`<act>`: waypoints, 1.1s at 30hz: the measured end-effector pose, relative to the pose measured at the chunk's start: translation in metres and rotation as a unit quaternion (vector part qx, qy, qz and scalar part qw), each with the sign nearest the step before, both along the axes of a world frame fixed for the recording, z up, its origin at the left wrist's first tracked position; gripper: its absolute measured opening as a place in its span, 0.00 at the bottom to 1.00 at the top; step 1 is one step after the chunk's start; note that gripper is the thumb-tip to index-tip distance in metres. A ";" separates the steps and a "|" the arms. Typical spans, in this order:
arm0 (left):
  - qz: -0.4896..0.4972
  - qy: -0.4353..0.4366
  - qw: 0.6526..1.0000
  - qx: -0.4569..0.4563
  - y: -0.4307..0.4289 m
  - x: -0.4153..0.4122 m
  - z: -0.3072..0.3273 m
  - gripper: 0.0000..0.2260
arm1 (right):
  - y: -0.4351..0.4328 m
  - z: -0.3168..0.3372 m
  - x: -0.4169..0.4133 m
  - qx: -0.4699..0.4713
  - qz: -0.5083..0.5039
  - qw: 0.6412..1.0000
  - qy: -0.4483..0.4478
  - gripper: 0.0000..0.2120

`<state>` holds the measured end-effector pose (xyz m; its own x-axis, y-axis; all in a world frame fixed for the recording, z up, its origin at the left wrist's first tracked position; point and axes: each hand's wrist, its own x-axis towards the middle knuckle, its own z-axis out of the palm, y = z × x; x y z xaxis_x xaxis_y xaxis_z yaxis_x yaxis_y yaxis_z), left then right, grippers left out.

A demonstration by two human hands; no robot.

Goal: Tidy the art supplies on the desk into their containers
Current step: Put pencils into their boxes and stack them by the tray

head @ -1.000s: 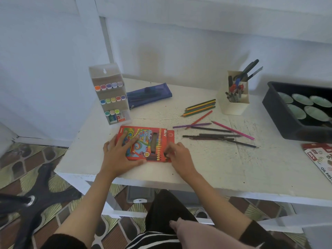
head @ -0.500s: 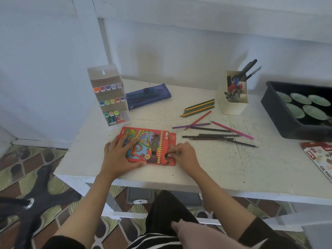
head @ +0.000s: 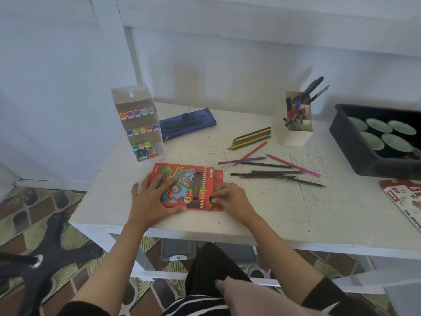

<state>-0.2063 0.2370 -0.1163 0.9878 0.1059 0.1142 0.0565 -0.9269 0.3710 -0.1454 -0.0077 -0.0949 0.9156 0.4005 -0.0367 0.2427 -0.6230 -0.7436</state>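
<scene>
The red pencil box (head: 186,185) lies flat close to the front edge of the worktop (head: 284,208). Its swirl-printed cover faces up, a window shows a row of coloured tips, and a red flap sticks out at its right end. The left hand (head: 150,199) presses on the box's left half, fingers spread wide and straight, thumb along the near side. The right hand (head: 230,197) rests at the box's right end with fingers bent onto it; I cannot tell whether they pinch. Right of the box, bare worktop runs open. Loose pencils (head: 268,165) lie scattered behind and to the right of the box, and a marker rack (head: 139,124) stands just behind its left corner.
</scene>
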 end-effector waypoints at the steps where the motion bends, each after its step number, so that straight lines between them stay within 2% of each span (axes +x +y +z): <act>1: 0.003 -0.001 1.000 -0.001 0.000 0.000 0.000 0.49 | -0.006 0.003 0.000 0.013 0.006 1.000 0.005 0.07; 6: 0.005 0.001 1.000 0.000 0.002 0.001 -0.003 0.49 | -0.063 0.018 0.008 0.051 -0.079 0.995 -0.025 0.05; 10: 0.003 0.001 1.000 0.002 0.002 0.001 -0.005 0.48 | -0.128 0.021 0.025 0.000 -0.204 0.973 -0.112 0.05; 13: 0.002 0.004 1.000 0.001 0.002 0.002 -0.004 0.49 | -0.169 0.026 0.034 -0.053 -0.262 0.953 -0.142 0.07; 19: 0.006 0.011 1.000 0.011 0.001 0.001 -0.004 0.50 | -0.215 0.017 0.048 -0.189 -0.273 0.938 -0.099 0.11; 21: 0.006 0.011 1.000 0.010 0.001 0.001 -0.004 0.50 | -0.218 0.013 0.050 -0.206 -0.263 0.938 -0.094 0.11; 27: 0.007 0.018 1.000 0.018 0.002 0.001 -0.005 0.50 | -0.208 0.018 0.048 -0.171 -0.305 0.932 -0.092 0.07; 33: 0.007 0.020 1.000 0.021 0.002 0.001 -0.007 0.49 | -0.202 0.024 0.034 -0.018 -0.311 0.945 -0.099 0.06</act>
